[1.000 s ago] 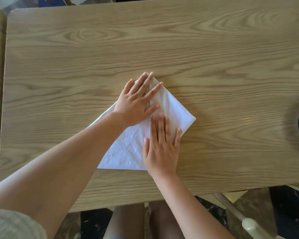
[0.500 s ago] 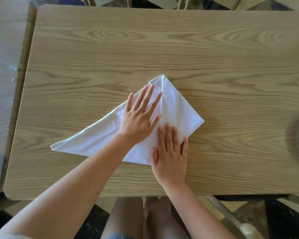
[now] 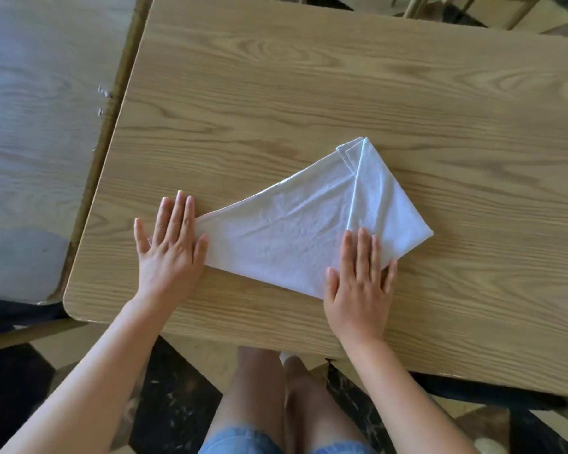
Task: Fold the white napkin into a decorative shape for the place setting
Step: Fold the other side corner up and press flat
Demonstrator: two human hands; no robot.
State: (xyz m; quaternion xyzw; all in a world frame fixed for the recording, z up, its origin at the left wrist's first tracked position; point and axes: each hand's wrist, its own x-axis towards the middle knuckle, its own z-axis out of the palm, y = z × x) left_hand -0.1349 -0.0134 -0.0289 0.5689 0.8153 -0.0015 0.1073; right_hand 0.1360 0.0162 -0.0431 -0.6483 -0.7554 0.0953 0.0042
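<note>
wood-grain laminate of the tabletop (image 3: pixel 309 93) is seen under everything, with a second table (image 3: pixel 40 126) butted against its left edge. since half a second ago the left hand (image 3: pixel 169 249) has been slid from the middle of the white napkin (image 3: pixel 286 237) out to its left tip, near the tabletop's near-left corner. it is laid flat there, fingers spread wide, the tip covered by the palm and nothing gripped. the left wing of the napkin, hidden under the forearm before, is now exposed and drawn out flat, though light creases are left in the cloth. the napkin lies near the tabletop's near edge, its peak pointed toward the far edge, with the right wing already folded up to that peak. the right hand (image 3: pixel 361 283) has been kept at the napkin's near point, pressed flat and open, nothing held. from this it is judged that the left wing is next to be folded up to the peak, with the near point pinned as the pivot.
</note>
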